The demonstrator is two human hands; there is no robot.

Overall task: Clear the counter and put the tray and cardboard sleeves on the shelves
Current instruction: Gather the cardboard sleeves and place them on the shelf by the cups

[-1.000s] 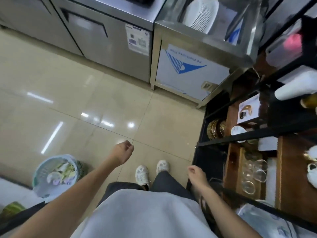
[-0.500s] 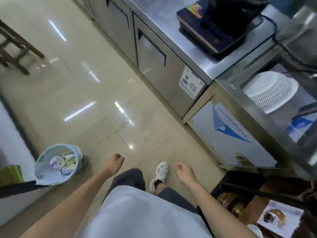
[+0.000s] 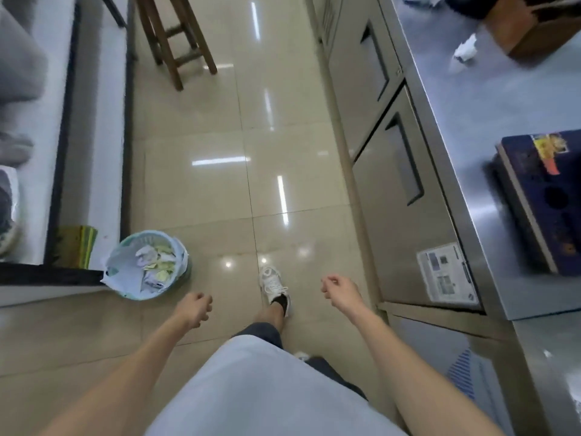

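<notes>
Key relation: the steel counter [image 3: 490, 127] runs up the right edge of the frame, on the right hand's side.
Left hand [image 3: 193, 309]: lower centre, fingers loosely curled, holding nothing.
Right hand [image 3: 338, 291]: also loosely curled and empty; the nearer one.
Counter clutter: crumpled paper [image 3: 465, 51] and brown box [image 3: 540, 29] upper right, well beyond both hands.
Dark box [image 3: 547, 199]: mid right, closer.
Tray, sleeves: not visible.
</notes>
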